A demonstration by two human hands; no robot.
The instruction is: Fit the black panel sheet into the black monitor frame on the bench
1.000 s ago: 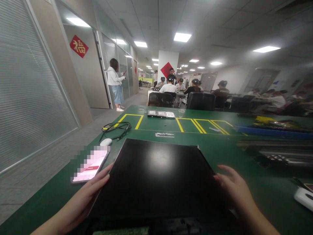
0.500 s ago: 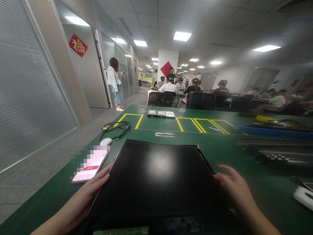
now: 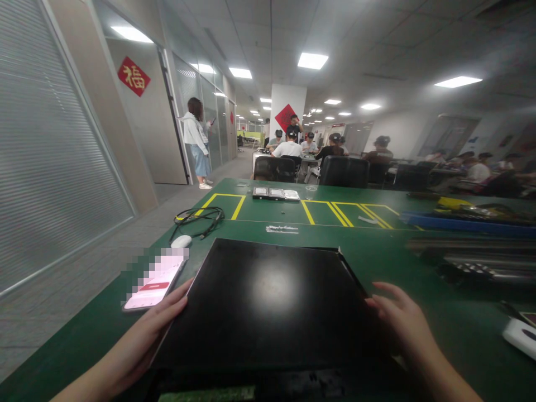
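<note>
A wide, flat black panel (image 3: 251, 312) with a bright ceiling reflection lies in front of me over the green table. Along its left edge, the fingers of my left hand (image 3: 159, 321) press against the side, with the thumb near the top rim. My right hand (image 3: 402, 315) has its fingertips at the right edge, one finger lifted away and bent. Below the panel's near edge, a strip of green circuit board (image 3: 209, 394) shows in a dark housing. Much of that housing is in shadow. A phone (image 3: 157, 285) with a lit screen lies beside my left hand.
On the green table (image 3: 234, 229) are a coiled black cable (image 3: 200, 220), a white mouse-like object (image 3: 181, 242), three hard-drive-like boxes (image 3: 275, 194) and yellow tape outlines. At right sit a blue tray (image 3: 469, 223) and a white device (image 3: 519, 335). People sit beyond; one person (image 3: 196, 142) stands left.
</note>
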